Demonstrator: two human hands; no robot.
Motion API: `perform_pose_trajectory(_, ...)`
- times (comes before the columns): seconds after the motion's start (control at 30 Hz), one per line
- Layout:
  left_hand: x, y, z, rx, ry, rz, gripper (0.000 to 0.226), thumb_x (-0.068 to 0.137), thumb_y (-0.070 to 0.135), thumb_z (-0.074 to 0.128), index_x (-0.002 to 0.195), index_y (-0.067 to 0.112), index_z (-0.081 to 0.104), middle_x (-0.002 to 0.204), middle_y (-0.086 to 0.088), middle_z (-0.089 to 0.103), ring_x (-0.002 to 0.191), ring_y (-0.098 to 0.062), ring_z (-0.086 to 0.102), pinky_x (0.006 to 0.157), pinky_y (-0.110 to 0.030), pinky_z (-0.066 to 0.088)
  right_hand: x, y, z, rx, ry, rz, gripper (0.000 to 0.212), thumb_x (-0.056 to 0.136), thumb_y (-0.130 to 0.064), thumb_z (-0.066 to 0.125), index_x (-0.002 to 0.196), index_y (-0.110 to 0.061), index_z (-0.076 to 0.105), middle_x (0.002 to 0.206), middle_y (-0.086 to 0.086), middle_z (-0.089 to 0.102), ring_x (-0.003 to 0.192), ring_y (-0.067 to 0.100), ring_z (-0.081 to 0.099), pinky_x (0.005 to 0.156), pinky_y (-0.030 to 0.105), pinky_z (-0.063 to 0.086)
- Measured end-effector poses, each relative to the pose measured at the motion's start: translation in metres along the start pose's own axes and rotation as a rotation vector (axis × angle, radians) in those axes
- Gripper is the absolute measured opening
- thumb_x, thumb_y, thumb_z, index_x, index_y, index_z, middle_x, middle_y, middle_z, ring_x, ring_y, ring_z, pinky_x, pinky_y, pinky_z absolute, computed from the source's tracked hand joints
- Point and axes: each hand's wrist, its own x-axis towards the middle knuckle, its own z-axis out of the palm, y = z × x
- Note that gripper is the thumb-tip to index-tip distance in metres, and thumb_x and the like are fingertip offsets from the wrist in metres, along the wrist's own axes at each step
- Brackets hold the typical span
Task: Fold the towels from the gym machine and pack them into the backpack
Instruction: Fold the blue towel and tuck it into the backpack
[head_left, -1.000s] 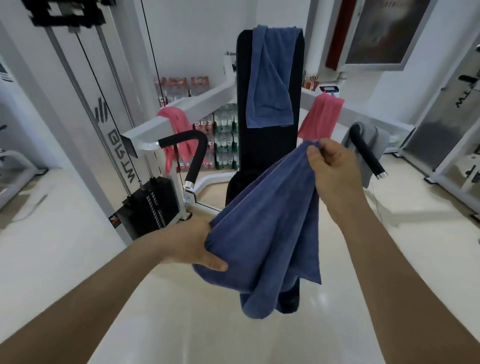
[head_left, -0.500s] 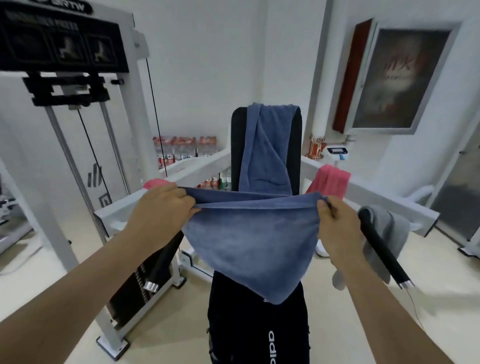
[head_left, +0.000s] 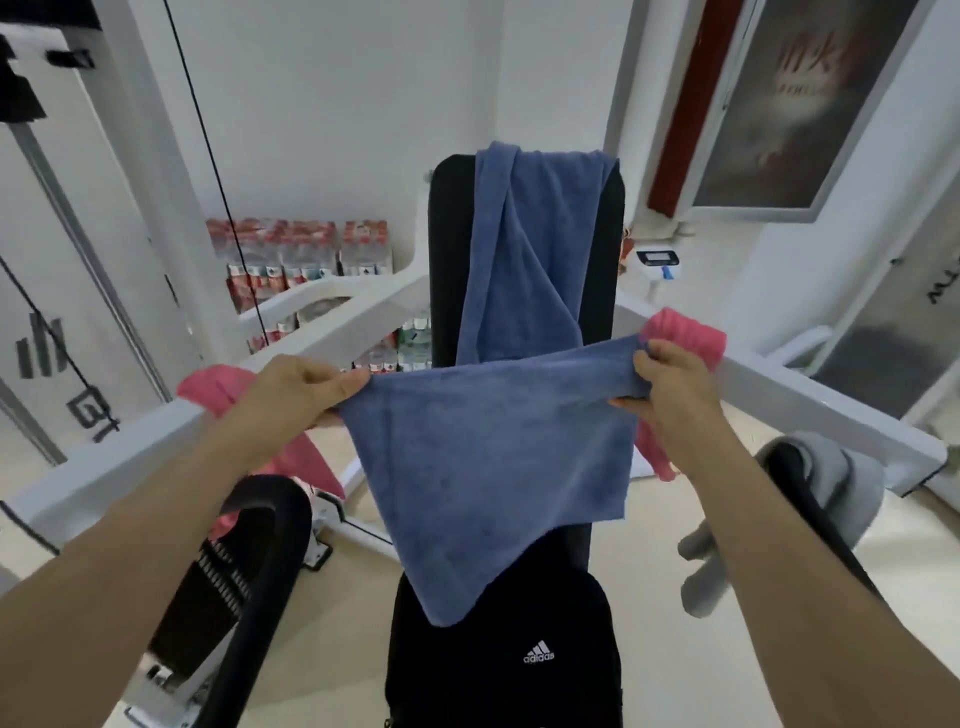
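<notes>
"How far along was it?"

"Early, I'd judge. The left hand (head_left: 296, 384) and right hand (head_left: 670, 387) each pinched an upper corner of a blue towel (head_left: 488, 457), held taut just above the backpack (head_left: 519, 670)."

"Anything packed?"

"Couldn't tell; its opening was hidden. A second towel (head_left: 524, 249) hung on the backrest (head_left: 447, 249), a pink towel (head_left: 218, 387) on the left bar, another pink towel (head_left: 685, 338) on the right, and a grey towel (head_left: 852, 473) by the handle, all unfolded."

Both bare arms reach forward, hands level and apart. The left hand (head_left: 304, 387) pinches one top corner of the blue towel (head_left: 488, 457) between thumb and curled fingers. The right hand (head_left: 672, 389) pinches the opposite corner.
</notes>
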Motion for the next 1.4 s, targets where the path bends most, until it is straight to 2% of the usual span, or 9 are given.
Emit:
perform_pose_trajectory(0.1,0.036,-0.006,0.002,-0.284,0.108,0.021,0.020,0.081,0.015,0.072,0.069,0.007,0.058,0.062,0.000,0.064,0.057,-0.013,0.060,0.048,-0.017,0.051,0.017,0.005,0.007,0.101,-0.202,0.156,0.014,0.097,-0.008,0.049,0.095,-0.005,0.063,0.090,0.009,0.061,0.082,0.014,0.061,0.073,0.027,0.054)
perform_pose_trajectory(0.27,0.082,-0.022,-0.004,0.057,0.047,0.188,0.027,0.075,0.006,0.078,0.065,0.009,0.053,0.047,0.011,0.053,0.042,-0.002,0.045,0.039,-0.012,0.038,0.015,0.004,0.005,-0.618,-0.505,-0.091,0.020,0.091,-0.008,0.062,0.105,-0.018,0.073,0.051,0.002,0.047,0.035,0.005,0.039,0.042,0.011,0.031)
perform_pose_trajectory(0.5,0.117,-0.032,-0.007,0.406,-0.103,0.229,0.014,0.086,0.011,0.070,0.097,0.019,0.072,0.079,-0.003,0.069,0.061,-0.003,0.060,0.053,-0.010,0.045,0.039,0.011,0.012,-1.102,-0.489,-0.290,0.019,0.086,-0.008,0.066,0.098,-0.021,0.073,0.076,-0.007,0.059,0.058,0.004,0.053,0.055,0.008,0.037)
perform_pose_trajectory(0.57,0.120,-0.034,0.002,0.197,-0.118,0.116,0.013,0.090,0.009,0.064,0.083,0.014,0.073,0.070,-0.002,0.066,0.059,-0.005,0.058,0.052,-0.012,0.046,0.045,0.020,0.014,-0.996,-0.320,-0.281,0.012,0.089,-0.002,0.060,0.092,-0.008,0.070,0.076,0.004,0.060,0.060,0.010,0.051,0.052,0.006,0.038)
perform_pose_trajectory(0.77,0.110,-0.029,0.029,-0.281,-0.122,-0.056,0.028,0.093,0.014,0.058,0.071,0.020,0.075,0.071,0.002,0.070,0.072,-0.017,0.063,0.066,-0.029,0.054,0.053,0.051,0.013,0.191,-0.143,0.507,0.015,0.092,0.000,0.054,0.083,-0.008,0.063,0.066,0.002,0.065,0.052,0.006,0.063,0.048,0.018,0.053)
perform_pose_trajectory(0.93,0.055,0.004,0.060,-0.590,-0.301,-0.039,0.018,0.085,0.007,0.059,0.099,0.013,0.068,0.081,-0.005,0.070,0.070,-0.015,0.067,0.059,-0.022,0.057,0.018,0.059,0.030,0.349,-0.110,0.378,0.013,0.091,-0.002,0.059,0.102,0.002,0.063,0.093,0.012,0.071,0.077,0.014,0.073,0.065,0.023,0.058)
perform_pose_trajectory(1.03,0.013,0.019,0.077,-0.279,-0.504,0.190,0.039,0.079,-0.012,0.063,0.112,0.009,0.066,0.098,-0.006,0.076,0.092,-0.016,0.072,0.077,-0.022,0.057,-0.012,0.054,0.036,0.159,-0.236,0.197,0.023,0.088,0.001,0.063,0.111,0.003,0.062,0.104,0.021,0.070,0.096,0.029,0.071,0.086,0.040,0.057)
perform_pose_trajectory(1.2,-0.026,0.033,0.107,0.592,-0.185,0.766,0.023,0.093,0.029,0.052,0.092,0.023,0.073,0.071,0.013,0.060,0.068,-0.004,0.057,0.060,-0.012,0.042,-0.050,0.037,0.026,-0.004,-0.401,0.035,0.014,0.092,-0.006,0.060,0.097,-0.004,0.073,0.094,0.021,0.074,0.095,0.035,0.070,0.093,0.050,0.053)
perform_pose_trajectory(1.4,-0.060,0.048,0.127,0.578,-0.107,0.735,0.030,0.080,0.044,0.064,0.088,0.020,0.078,0.079,0.006,0.066,0.072,-0.009,0.059,0.066,-0.024,0.048,-0.079,0.027,-0.003,-0.079,-0.461,-0.097,0.018,0.092,-0.016,0.061,0.083,-0.013,0.076,0.081,0.026,0.068,0.072,0.027,0.061,0.074,0.046,0.052)
